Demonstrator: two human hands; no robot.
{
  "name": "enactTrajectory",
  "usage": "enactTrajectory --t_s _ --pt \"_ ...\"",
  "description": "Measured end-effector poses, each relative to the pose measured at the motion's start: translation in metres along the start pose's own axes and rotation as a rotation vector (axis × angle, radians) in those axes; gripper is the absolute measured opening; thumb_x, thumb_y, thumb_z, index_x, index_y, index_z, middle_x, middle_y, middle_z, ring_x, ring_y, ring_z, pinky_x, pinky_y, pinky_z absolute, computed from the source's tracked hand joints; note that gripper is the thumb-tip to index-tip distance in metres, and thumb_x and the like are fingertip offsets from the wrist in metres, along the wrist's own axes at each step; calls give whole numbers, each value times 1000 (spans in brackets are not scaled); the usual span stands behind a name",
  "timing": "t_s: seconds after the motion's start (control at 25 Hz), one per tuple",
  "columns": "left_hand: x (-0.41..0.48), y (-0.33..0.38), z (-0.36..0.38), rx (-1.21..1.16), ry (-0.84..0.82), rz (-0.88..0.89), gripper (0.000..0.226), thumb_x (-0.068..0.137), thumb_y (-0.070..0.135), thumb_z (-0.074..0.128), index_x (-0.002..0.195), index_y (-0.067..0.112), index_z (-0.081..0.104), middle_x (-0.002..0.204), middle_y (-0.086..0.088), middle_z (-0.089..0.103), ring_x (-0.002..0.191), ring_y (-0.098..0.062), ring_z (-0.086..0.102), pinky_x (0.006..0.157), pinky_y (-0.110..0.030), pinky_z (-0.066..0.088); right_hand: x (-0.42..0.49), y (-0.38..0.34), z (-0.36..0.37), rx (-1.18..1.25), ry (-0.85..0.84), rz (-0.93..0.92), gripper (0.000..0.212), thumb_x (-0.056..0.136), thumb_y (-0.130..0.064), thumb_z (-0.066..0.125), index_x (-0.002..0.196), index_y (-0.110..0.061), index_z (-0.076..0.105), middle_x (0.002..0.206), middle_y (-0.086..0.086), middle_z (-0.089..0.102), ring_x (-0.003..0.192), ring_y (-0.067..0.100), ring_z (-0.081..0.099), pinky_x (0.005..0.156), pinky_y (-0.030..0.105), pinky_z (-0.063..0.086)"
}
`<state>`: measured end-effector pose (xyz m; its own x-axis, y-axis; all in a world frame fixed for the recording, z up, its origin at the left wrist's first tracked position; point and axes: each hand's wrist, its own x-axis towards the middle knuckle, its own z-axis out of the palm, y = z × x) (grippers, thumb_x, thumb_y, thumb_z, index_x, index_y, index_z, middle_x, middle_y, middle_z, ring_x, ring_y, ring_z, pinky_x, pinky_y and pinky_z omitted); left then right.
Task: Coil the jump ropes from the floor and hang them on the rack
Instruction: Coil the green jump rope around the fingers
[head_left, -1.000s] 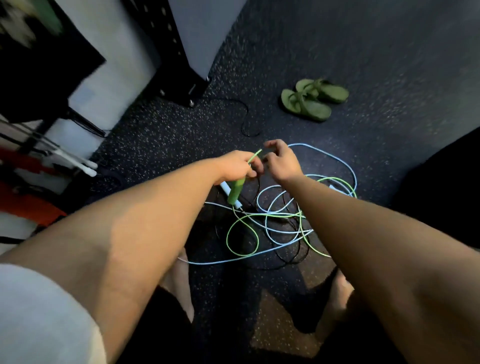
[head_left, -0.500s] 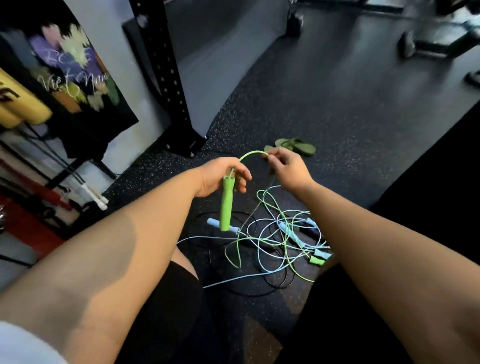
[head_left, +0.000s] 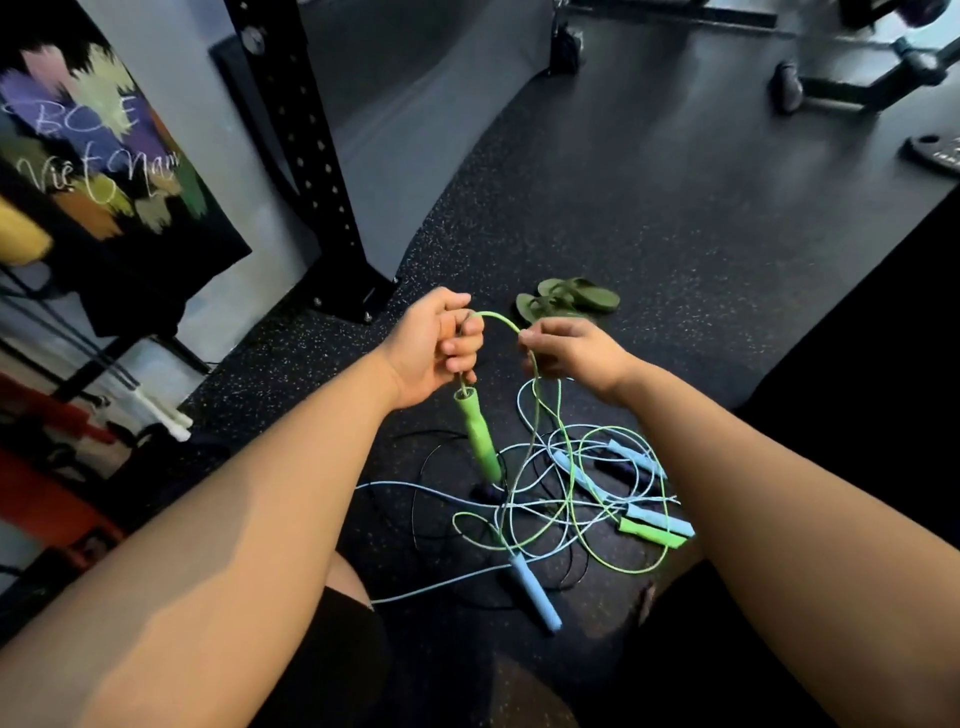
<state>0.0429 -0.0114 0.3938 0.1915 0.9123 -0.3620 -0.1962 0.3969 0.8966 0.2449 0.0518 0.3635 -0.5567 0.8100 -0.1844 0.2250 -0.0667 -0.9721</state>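
In the head view, the left hand (head_left: 434, 348) grips the green rope (head_left: 500, 320) just above its handle (head_left: 478, 436), and this handle hangs free below the fist, lifted off the floor (head_left: 675, 208). The right hand (head_left: 576, 353) pinches the same cord a little further along, so a short arch of cord stands between the two hands. From the right hand the cord falls down into the tangle on the floor.

There, the rest of the green rope lies mixed with blue cord (head_left: 415, 488) and a thin black cord (head_left: 415, 512). The second green handle (head_left: 649, 534) and a blue handle (head_left: 535, 592) both rest on the floor. How many ropes are in the tangle I cannot tell.

I judge the task is only at its beginning: no finished coil is visible and nothing is hung. The green rope must be pulled out and coiled, then the others. A black post (head_left: 306, 156) stands at the left; whether it is the rack is not clear. Sandals (head_left: 569, 301) lie beyond the hands.
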Motion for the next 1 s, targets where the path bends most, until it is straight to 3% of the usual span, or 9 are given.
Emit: enactTrajectory --t_s 0.12,0.2,0.28,0.4,0.48,0.6,0.76,0.92,1.0 --pt "8 -1 -4 31 17 -33 38 97 43 30 76 18 48 58 3 32 53 -17 36 69 -38 42 5 1 -2 -10 71 -67 23 98 -22 62 76 -19 60 61 -3 53 57 17 52 61 32 44" --pt "12 -2 -1 50 -2 -73 43 97 47 32 82 13 55 60 0 41 56 -21 46 69 -38 45 8 -3 -4 -89 123 -144 17 95 -24 67 79 -18 67 56 -10 48 50 9 42 50 25 35" --pt "15 -2 6 90 -25 -109 48 97 52 33 82 12 56 60 0 44 54 -22 49 64 -36 44 11 -7 -3 -148 109 -190 13 92 -24 71 87 -12 73 54 -14 52 51 3 41 50 20 33" --pt "17 2 12 70 -48 -113 52 95 63 36 68 19 44 52 4 28 43 -15 28 51 -33 21 16 -10 2 -45 93 -206 7 91 -20 72 91 -13 73 67 -3 61 59 8 50 57 23 43" --pt "18 7 10 -22 -69 -62 54 93 66 38 65 20 39 50 6 21 41 -13 17 51 -34 9 19 -9 3 113 85 -108 10 96 -13 62 88 -12 68 71 5 63 64 14 57 68 28 48" --pt "19 10 6 -108 -74 -40 58 92 71 35 66 20 41 51 6 23 43 -14 19 50 -33 12 16 4 5 118 52 -2 18 99 -9 53 85 -11 65 73 6 62 66 17 58 68 30 46" --pt "13 7 10 -23 -169 -152 74 83 85 31 73 16 54 55 2 33 50 -18 37 54 -33 33 17 5 4 -39 117 -139 10 98 -17 61 95 -12 70 74 5 57 58 9 48 55 21 42" --pt "11 9 10 -101 -168 -97 78 83 89 28 71 16 52 51 5 28 40 -12 23 47 -31 11 15 4 6 -87 120 -89 22 98 -26 62 81 -13 64 67 5 56 52 8 50 54 21 41" --pt "12 9 7 -134 -101 -54 80 83 89 29 74 15 58 54 5 32 41 -12 27 47 -31 13 14 12 12 -172 66 -12 28 99 -30 60 81 -9 60 65 4 61 53 10 52 56 24 42"
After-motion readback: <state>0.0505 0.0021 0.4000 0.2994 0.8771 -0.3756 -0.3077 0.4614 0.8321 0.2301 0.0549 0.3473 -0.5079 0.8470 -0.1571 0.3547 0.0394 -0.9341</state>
